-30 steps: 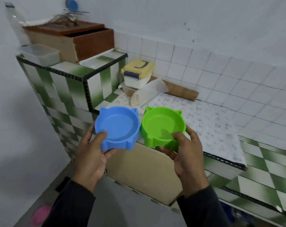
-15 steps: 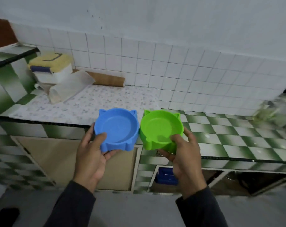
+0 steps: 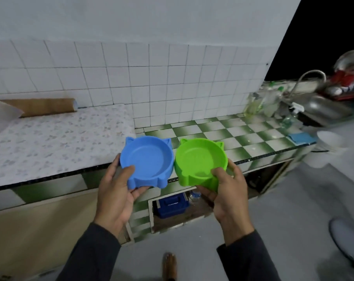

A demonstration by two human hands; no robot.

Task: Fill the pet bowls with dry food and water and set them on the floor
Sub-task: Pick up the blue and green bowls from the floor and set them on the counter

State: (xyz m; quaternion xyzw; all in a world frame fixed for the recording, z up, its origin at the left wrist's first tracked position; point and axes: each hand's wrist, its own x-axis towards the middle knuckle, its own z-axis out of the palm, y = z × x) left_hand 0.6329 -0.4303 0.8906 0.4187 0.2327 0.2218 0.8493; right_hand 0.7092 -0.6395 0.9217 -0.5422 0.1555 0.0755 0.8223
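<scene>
No lettering reads anywhere here; marks inside the green bowl (image 3: pixel 200 159) are too faint to make out.

- Counter (image 3: pixel 251 138) ahead: the checkered stretch lies bare from the tiled wall to the front edge.
- Left part under a patterned mat (image 3: pixel 56 138) — bare too, with a cardboard roll (image 3: pixel 40 107) along the wall.
- Right end crowded — bottles (image 3: pixel 261 104), faucet (image 3: pixel 308 78), sink (image 3: pixel 324 108), blue cloth (image 3: pixel 300 137).
- Both hands are full: blue bowl (image 3: pixel 149 161) in left hand (image 3: pixel 117 191), green bowl (image 3: pixel 200 161) in right hand (image 3: pixel 226 191).
- Floor (image 3: pixel 293 199) to the right is open.
</scene>
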